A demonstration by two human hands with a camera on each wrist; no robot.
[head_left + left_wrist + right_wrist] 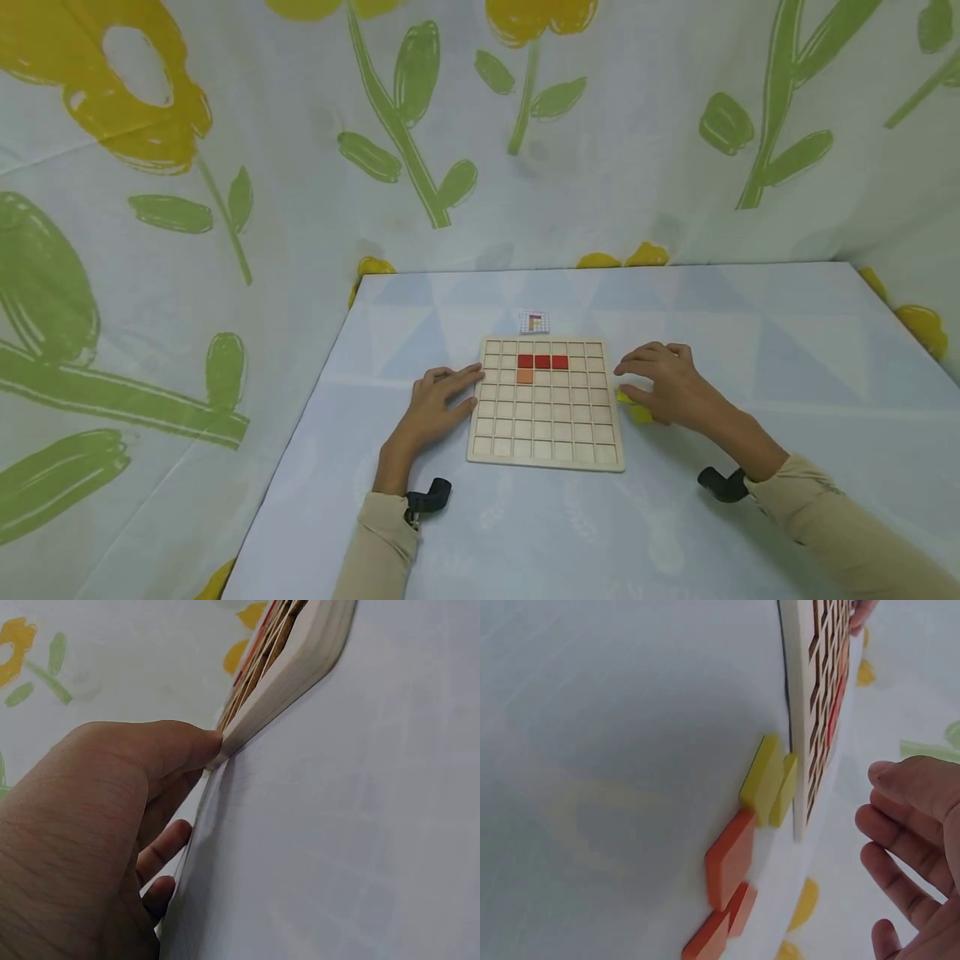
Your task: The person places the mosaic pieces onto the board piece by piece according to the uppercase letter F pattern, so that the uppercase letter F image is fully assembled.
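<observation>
A wooden grid board (544,429) lies flat on the table, its raised ribs marking off square cells. Three red tiles (543,362) fill cells side by side in an upper row, and an orange tile (525,377) sits below the leftmost one. My left hand (432,410) touches the board's left edge with thumb and fingertips, the fingers fairly straight. Off the board's right side, my right hand (667,383) hovers with loosely bent, spread fingers and holds nothing. Beneath it lie yellow tiles (763,780) and several orange tiles (730,859), mostly hidden in the head view.
Behind the board's far edge lies a small card (535,322) printed with a coloured grid pattern. Flowered cloth (585,183) hangs around the pale table (555,533). Each wrist carries a black camera mount, such as the right one (722,484).
</observation>
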